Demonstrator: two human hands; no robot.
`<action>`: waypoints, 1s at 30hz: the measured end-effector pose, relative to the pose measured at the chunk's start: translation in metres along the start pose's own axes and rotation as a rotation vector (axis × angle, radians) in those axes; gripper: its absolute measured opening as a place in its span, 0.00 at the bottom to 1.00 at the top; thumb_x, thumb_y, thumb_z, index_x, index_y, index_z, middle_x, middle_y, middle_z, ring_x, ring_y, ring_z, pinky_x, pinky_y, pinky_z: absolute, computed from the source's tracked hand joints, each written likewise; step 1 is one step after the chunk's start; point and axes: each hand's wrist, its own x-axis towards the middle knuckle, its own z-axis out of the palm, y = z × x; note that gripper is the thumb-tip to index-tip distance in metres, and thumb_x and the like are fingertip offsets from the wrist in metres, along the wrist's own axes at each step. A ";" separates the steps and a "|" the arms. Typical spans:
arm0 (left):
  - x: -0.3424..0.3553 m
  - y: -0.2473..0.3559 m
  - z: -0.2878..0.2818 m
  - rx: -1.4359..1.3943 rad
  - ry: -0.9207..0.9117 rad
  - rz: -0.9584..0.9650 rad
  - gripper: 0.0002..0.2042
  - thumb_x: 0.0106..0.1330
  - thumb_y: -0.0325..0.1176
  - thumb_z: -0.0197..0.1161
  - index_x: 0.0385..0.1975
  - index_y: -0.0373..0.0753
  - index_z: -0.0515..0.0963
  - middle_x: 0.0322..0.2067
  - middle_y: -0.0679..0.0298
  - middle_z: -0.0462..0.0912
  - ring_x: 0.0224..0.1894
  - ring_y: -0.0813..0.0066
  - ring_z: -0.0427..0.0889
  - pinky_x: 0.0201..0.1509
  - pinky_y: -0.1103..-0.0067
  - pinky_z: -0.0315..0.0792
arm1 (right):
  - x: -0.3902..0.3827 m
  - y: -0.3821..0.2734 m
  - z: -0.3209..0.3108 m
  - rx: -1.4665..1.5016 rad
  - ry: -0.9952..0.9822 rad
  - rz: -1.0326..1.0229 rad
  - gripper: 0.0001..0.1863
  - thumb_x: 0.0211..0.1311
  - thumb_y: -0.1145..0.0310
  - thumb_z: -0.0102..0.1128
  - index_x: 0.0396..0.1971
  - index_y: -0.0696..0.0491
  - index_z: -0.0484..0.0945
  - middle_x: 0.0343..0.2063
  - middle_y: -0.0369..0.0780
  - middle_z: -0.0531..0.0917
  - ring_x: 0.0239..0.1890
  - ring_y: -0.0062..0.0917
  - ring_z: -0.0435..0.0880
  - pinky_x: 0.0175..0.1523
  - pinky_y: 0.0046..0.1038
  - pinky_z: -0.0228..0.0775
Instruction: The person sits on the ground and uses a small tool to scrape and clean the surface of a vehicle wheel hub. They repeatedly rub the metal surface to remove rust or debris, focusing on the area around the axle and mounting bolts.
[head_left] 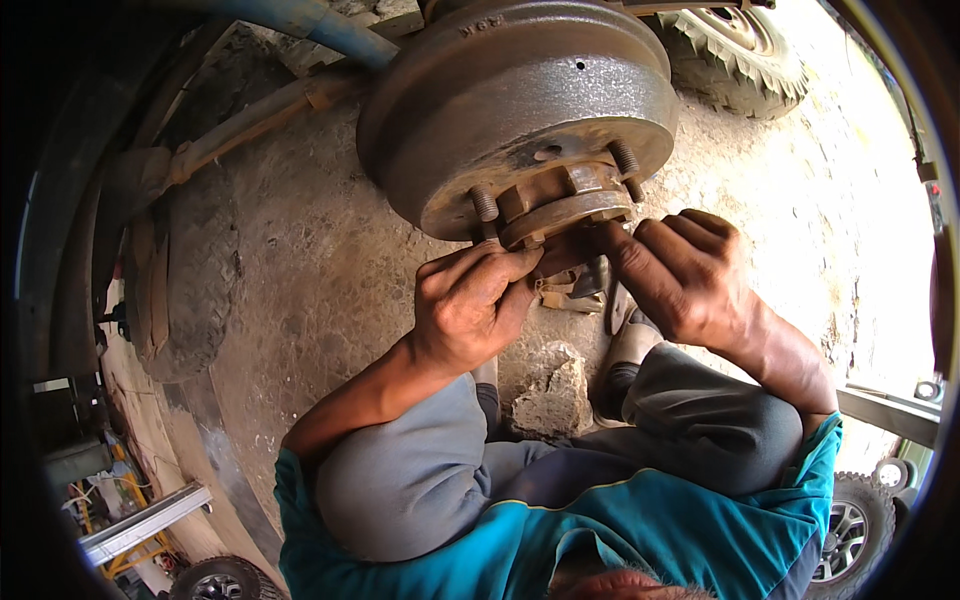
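Observation:
A large, worn metal brake drum [520,100] hangs in front of me, its face turned toward me. Wheel studs [484,203] stick out around a rusty hub flange [565,218] at its centre. My left hand [470,300] is closed, thumb and index finger pinched at the flange's lower left edge, by a small bolt head [534,241]. At the flange's lower right edge is my right hand [690,275], its fingers curled and the index fingertip against the metal. Whatever lies between the fingertips of either hand is hidden.
A rough stone [553,395] lies on the ground between my feet. Loose metal parts [572,295] sit below the hub. A knobbly tyre [740,65] is at the far right, a blue bar [315,28] at the far left, and a rusty rod [250,120] runs left.

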 end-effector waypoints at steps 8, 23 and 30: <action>-0.019 -0.008 -0.015 0.103 -0.087 -0.042 0.10 0.55 0.14 0.68 0.37 0.30 0.85 0.26 0.54 0.87 0.25 0.61 0.89 0.29 0.69 0.83 | 0.025 -0.016 0.009 0.014 0.046 -0.078 0.15 0.54 0.69 0.67 0.43 0.55 0.86 0.30 0.33 0.81 0.25 0.22 0.82 0.27 0.29 0.74; -0.017 -0.008 -0.015 0.077 -0.115 -0.039 0.12 0.55 0.12 0.68 0.38 0.30 0.84 0.25 0.56 0.86 0.24 0.63 0.88 0.27 0.71 0.80 | 0.019 -0.013 0.009 0.046 0.024 -0.053 0.16 0.53 0.70 0.69 0.43 0.55 0.86 0.31 0.35 0.83 0.26 0.24 0.84 0.28 0.30 0.75; 0.003 0.003 -0.004 0.028 -0.032 0.007 0.12 0.55 0.14 0.70 0.39 0.30 0.85 0.26 0.56 0.86 0.24 0.61 0.88 0.28 0.69 0.82 | -0.005 0.000 0.001 0.034 0.000 -0.002 0.19 0.49 0.70 0.70 0.44 0.56 0.85 0.25 0.35 0.79 0.23 0.25 0.83 0.27 0.31 0.74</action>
